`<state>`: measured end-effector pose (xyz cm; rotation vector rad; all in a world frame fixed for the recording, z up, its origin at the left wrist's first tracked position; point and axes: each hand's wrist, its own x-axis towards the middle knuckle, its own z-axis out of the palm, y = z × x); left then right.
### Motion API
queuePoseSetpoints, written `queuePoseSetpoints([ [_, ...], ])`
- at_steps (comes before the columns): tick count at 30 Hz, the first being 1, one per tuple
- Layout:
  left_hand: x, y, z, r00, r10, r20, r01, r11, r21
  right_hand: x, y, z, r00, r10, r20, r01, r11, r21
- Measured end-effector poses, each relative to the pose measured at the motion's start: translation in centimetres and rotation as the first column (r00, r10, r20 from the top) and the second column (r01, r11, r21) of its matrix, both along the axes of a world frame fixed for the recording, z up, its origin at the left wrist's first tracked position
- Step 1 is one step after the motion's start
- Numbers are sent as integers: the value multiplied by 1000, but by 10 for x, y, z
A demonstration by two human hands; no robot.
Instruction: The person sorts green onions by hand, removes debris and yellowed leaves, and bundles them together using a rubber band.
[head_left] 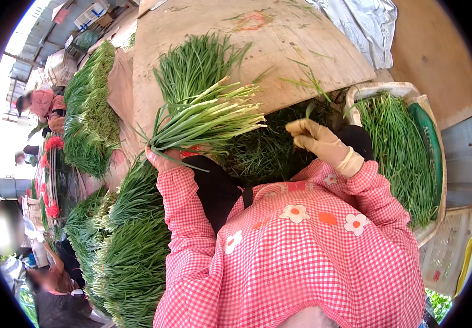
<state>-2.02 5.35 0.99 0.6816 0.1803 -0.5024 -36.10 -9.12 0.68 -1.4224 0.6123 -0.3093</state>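
My left hand (163, 158), bare, is closed around a bunch of chives (208, 121). The pale cut ends of the bunch point right, and its green leaves trail past the hand. Behind it, another heap of chives (195, 66) lies on the wooden board (301, 49), partly covered by the held bunch. On the right, my right hand (323, 143) wears a pale glove and is raised above loose dark green trimmings (263, 147). Its fingers are curled together; whether anything small sits between them cannot be made out.
A white crate (354, 94) full of loose chives (391, 158) stands at my right. Stacked bunches (132, 257) line my left side, with more greens (88, 109) beyond. Silvery sheeting (361, 27) lies at the board's far right. Other people (55, 273) are at the far left.
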Motion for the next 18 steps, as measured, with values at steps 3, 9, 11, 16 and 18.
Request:
queuePoseSetpoints([
  [3, -9, -3, 2, 1000, -15, 3, 15, 1000, 15, 20, -6, 0, 970, -128, 209, 157, 979, -129],
  [9, -14, 4, -8, 973, -226, 52, 228, 973, -45, 35, 6, 43, 923, -56, 381, 133, 975, -180],
  [11, -18, 1, -4, 988, -108, 107, 104, 994, 41, 32, 13, 55, 947, 135, 291, -75, 975, -210],
  [16, -23, -4, 14, 921, -276, 273, 363, 862, -354, 11, 1, -5, 958, 221, -184, -286, 802, -524],
  [18, -19, -9, 19, 894, -325, 309, 439, 776, -453, -4, -11, -9, 958, 65, -279, -236, 729, -642],
])
